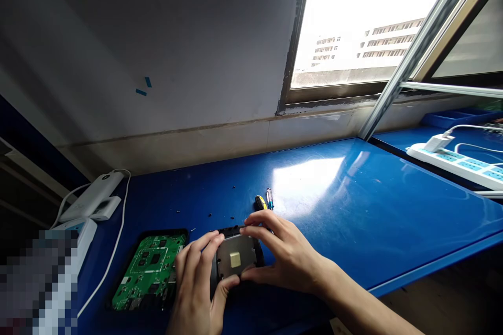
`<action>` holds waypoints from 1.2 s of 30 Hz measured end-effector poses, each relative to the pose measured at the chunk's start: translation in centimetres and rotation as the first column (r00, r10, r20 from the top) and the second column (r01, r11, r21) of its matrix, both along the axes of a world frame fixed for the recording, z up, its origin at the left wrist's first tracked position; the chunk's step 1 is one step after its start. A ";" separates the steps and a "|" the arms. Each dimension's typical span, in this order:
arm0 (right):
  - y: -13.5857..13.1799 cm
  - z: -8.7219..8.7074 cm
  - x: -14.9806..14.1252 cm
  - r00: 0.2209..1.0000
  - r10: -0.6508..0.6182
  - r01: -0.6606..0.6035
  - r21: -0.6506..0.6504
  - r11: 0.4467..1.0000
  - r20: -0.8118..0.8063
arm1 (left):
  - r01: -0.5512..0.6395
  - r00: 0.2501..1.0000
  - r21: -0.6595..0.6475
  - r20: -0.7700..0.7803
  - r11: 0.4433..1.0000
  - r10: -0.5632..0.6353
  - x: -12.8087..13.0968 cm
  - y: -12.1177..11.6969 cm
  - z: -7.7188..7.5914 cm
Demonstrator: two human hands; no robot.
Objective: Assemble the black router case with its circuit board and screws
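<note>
A black plastic housing cover lies near the front of the blue table, with a grey metal plate set in it. On the plate sits a small square yellowish pad. My left hand grips the left side, fingers at the far edge and thumb at the near edge. From the right, my right hand grips the same piece between its fingertips and thumb. Left of it is a green circuit board in a black tray-like housing, partly hidden by my left hand.
Two screwdrivers, one yellow and black and one with a clear blue handle, lie beyond my right hand. Several tiny screws are scattered behind the housing. White power strips with cables stand at both sides. A metal frame post rises at the right.
</note>
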State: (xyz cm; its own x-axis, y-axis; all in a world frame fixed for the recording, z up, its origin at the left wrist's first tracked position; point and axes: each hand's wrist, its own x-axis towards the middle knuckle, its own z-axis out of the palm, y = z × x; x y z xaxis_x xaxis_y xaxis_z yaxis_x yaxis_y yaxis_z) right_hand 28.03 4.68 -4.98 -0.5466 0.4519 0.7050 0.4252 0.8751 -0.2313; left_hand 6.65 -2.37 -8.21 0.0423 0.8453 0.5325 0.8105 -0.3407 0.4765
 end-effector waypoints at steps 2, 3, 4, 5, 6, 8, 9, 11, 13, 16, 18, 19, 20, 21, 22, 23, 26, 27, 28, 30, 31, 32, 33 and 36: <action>0.0 0.0 0.1 1.000 -0.016 0.016 -0.014 1.000 0.008 | -0.017 1.000 0.007 0.001 1.000 0.017 0.0 0.0 0.0; 0.1 0.0 0.1 1.000 -0.020 0.020 -0.020 1.000 0.017 | -0.024 1.000 0.015 0.002 1.000 0.024 0.0 0.0 0.1; 0.1 0.0 0.2 0.999 -0.021 0.021 -0.023 0.999 0.029 | -0.029 1.000 0.022 0.001 0.999 0.029 0.0 0.0 0.1; 0.1 0.0 0.2 0.999 -0.019 0.020 -0.022 1.000 0.039 | -0.031 0.999 0.029 -0.004 0.999 0.031 0.0 0.1 0.0; 0.1 0.0 0.2 0.999 -0.016 0.017 -0.014 1.000 0.046 | -0.032 0.999 0.031 -0.013 0.999 0.033 -0.1 0.1 0.0; 0.1 0.0 0.2 0.999 -0.006 0.006 0.010 1.000 0.041 | -0.032 0.999 0.032 -0.035 0.999 0.033 -0.2 0.2 -0.2; 0.1 0.0 0.2 1.000 -0.002 0.002 0.017 1.000 0.030 | -0.031 0.998 0.033 -0.046 0.999 0.033 -0.3 0.2 -0.3; 0.1 0.2 0.3 1.000 0.006 -0.006 0.023 1.000 0.009 | -0.025 0.997 0.039 -0.074 0.999 0.028 -0.4 0.4 -0.4; 0.1 0.3 0.3 1.000 0.014 -0.014 0.021 1.000 -0.006 | -0.017 0.993 0.047 -0.114 0.999 0.022 -0.6 0.6 -0.2; 0.0 0.5 0.3 0.999 0.029 -0.028 0.038 0.999 -0.027 | -0.004 0.979 0.068 -0.201 0.998 0.017 -0.7 1.0 0.8; -0.1 0.5 0.3 0.998 0.031 -0.028 0.056 0.998 -0.047 | 0.011 0.964 0.096 -0.267 0.995 0.016 -0.7 1.2 1.9; -0.2 0.5 0.3 0.998 0.025 -0.022 0.063 0.998 -0.058 | 0.018 0.954 0.108 -0.299 0.994 0.015 -0.7 1.3 2.4; -0.2 0.5 0.2 0.998 0.017 -0.012 0.071 0.997 -0.068 | 0.027 0.945 0.114 -0.328 0.993 0.012 -0.6 1.4 3.0; -0.3 0.6 0.2 0.997 0.011 -0.004 0.082 0.997 -0.078 | 0.037 0.936 0.118 -0.353 0.992 0.007 -0.4 1.5 3.5; -0.3 0.6 0.2 0.996 0.008 0.000 0.095 0.995 -0.085 | 0.048 0.927 0.119 -0.375 0.992 0.000 -0.2 1.6 3.9; -0.3 0.7 0.2 0.996 0.008 0.002 0.111 0.994 -0.087 | 0.057 0.920 0.122 -0.391 0.991 -0.005 0.1 1.8 4.2; -0.4 1.0 0.1 0.995 0.011 0.003 0.141 0.990 -0.098 | 0.035 0.915 0.158 -0.403 0.987 0.032 0.7 2.2 4.5; -0.4 1.0 0.0 0.995 0.006 0.009 0.142 0.990 -0.104 | 0.020 0.916 0.173 -0.399 0.985 0.051 0.8 2.3 4.5; -0.4 1.0 0.0 0.994 0.000 0.015 0.141 0.990 -0.112 | 0.024 0.917 0.183 -0.395 0.983 0.051 0.9 2.5 4.4; -0.3 1.0 0.0 0.991 -0.006 0.025 0.144 0.989 -0.132 | 0.065 0.930 0.175 -0.368 0.982 0.004 0.9 2.7 4.3; -0.3 0.9 -0.1 0.990 -0.006 0.026 0.143 0.989 -0.140 | 0.094 0.940 0.159 -0.338 0.983 -0.035 0.8 2.8 4.3; -0.2 0.7 -0.1 0.989 -0.003 0.023 0.138 0.990 -0.145 | 0.116 0.953 0.135 -0.295 0.984 -0.072 0.6 2.9 4.3; -0.1 0.6 -0.1 0.989 0.000 0.018 0.124 0.992 -0.145 | 0.122 0.966 0.101 -0.242 0.987 -0.095 0.5 2.8 4.3; 0.1 0.1 -0.3 0.996 -0.010 0.012 0.027 1.000 -0.085 | 0.064 0.996 -0.031 -0.061 0.997 -0.066 0.2 2.5 4.5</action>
